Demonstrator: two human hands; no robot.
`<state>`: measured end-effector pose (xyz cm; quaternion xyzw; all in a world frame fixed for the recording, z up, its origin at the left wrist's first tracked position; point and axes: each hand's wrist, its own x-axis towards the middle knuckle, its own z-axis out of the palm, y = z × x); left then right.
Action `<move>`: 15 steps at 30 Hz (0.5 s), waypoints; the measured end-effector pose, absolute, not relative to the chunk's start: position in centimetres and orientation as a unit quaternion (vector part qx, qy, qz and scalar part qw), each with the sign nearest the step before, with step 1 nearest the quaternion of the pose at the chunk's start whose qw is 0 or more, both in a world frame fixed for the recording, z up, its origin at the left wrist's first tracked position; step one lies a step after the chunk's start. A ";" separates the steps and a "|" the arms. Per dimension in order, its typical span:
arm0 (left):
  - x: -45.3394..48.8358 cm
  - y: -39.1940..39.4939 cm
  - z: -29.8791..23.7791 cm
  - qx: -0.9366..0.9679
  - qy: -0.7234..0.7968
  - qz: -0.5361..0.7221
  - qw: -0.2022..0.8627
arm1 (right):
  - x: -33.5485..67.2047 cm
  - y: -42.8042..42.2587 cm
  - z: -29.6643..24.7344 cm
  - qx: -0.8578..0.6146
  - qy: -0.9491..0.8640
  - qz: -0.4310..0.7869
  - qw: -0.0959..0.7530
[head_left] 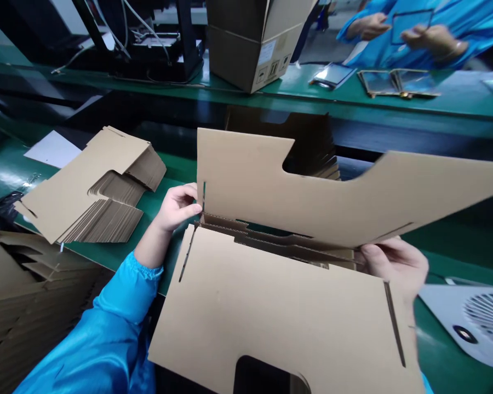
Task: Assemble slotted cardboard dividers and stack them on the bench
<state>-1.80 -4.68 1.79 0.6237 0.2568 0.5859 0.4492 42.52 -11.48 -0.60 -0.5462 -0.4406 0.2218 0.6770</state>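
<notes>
We've got the far panel (246, 169) upright, tilted, over the desk (441, 350); near panel (296, 312) nearer us, strips (271, 249) between. Our left hand (177, 207) pinches the far panel's left edge by its slot. Our right hand (396, 265) curls at the strips' right ends; can't tell its exact grip. Risk, we judge: 1 slip tips the far panel; uneven pulling creases slots. Far box (236, 49): 3 symbols, umbrella, arrows, glass; label (267, 53) unreadable.
</notes>
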 end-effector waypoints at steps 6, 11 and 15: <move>-1.5 -4.4 0.9 0.594 0.287 0.608 0.442 | 42.6 -11.5 -1.0 -0.570 -0.399 0.234 0.679; -1.4 -4.5 0.7 0.586 0.273 0.602 0.468 | 42.1 -11.4 -0.4 -0.546 -0.426 0.243 0.680; -1.3 -4.5 0.7 0.571 0.281 0.614 0.467 | 41.5 -11.1 0.1 -0.516 -0.451 0.238 0.688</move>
